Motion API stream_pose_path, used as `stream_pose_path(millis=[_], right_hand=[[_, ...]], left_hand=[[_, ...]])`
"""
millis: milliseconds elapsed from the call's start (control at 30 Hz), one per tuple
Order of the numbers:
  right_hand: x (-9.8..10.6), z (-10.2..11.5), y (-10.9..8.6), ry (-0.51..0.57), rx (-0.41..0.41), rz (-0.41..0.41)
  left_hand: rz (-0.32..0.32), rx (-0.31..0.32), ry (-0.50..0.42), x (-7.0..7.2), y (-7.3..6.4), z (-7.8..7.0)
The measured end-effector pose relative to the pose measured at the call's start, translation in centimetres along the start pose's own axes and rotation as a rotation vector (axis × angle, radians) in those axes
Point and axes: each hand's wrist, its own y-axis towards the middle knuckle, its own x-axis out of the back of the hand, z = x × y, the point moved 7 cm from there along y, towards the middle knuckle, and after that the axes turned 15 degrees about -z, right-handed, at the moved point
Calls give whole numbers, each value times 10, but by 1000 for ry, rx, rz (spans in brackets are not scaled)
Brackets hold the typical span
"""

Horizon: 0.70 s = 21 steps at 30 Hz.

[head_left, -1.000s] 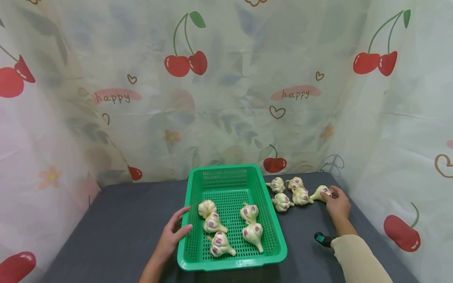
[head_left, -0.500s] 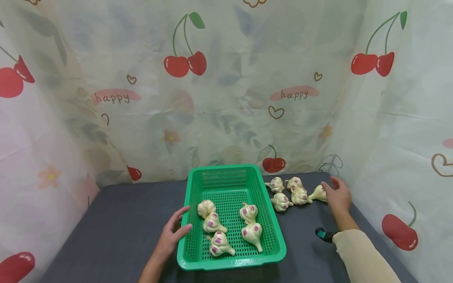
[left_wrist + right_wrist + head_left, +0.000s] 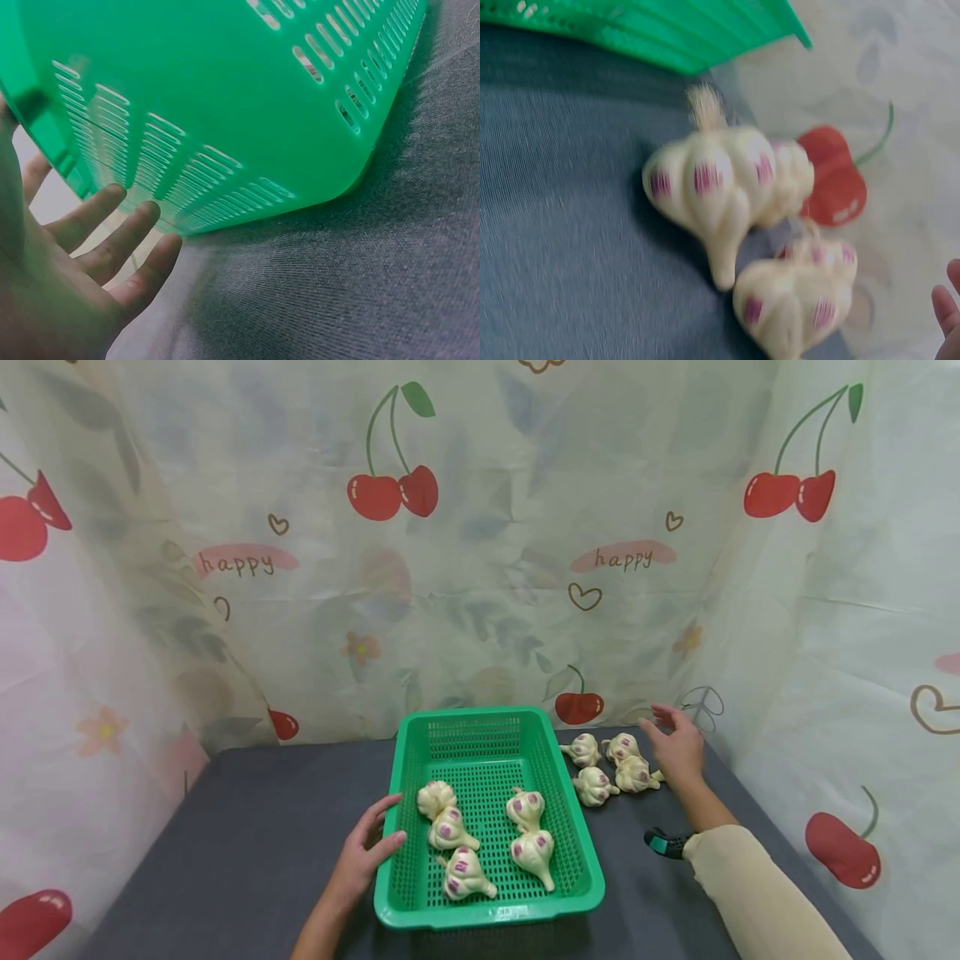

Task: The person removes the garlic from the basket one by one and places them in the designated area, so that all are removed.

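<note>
I'm seeing knobbly, cream-white garlic bulbs (image 3: 466, 874) on my feed, their plump cloves bearing small violet-pink patches and their necks tapering; in the right wrist view one is showing a bristly tuft opposite its neck. I'm counting five lying inside one rectangular, green plastic basket (image 3: 450, 920) with slotted walls, three on its left side and two on its right. Four loose bulbs (image 3: 633, 774) are sitting clustered on the dark grey, cloth-covered table (image 3: 285, 827), just right of the basket. Of two bare hands, the left hand (image 3: 358, 864) is resting its thumb and index fingertip on the basket's left rim, its other fingers spreading apart along the outer wall. The right hand (image 3: 677, 752) is hanging beside the loose bulbs, thumb standing well apart from the fingers; I can't tell how all those fingers are lying. A pale stem end is poking out near it, the rest being hidden, so I'm leaving that uncounted.
</note>
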Motion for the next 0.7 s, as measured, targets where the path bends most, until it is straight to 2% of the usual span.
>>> stream_pose_path(millis=[267, 400, 567, 700], right_hand=[[-26, 49, -15, 120, 136, 153], [-37, 69, -26, 162, 178, 244], [-46, 94, -41, 188, 230, 329], [-51, 110, -52, 209, 287, 380]], left_hand=[[10, -27, 4, 0, 0, 0], [14, -32, 1, 0, 0, 1], [12, -28, 10, 1, 0, 2], [8, -1, 16, 1, 0, 3]])
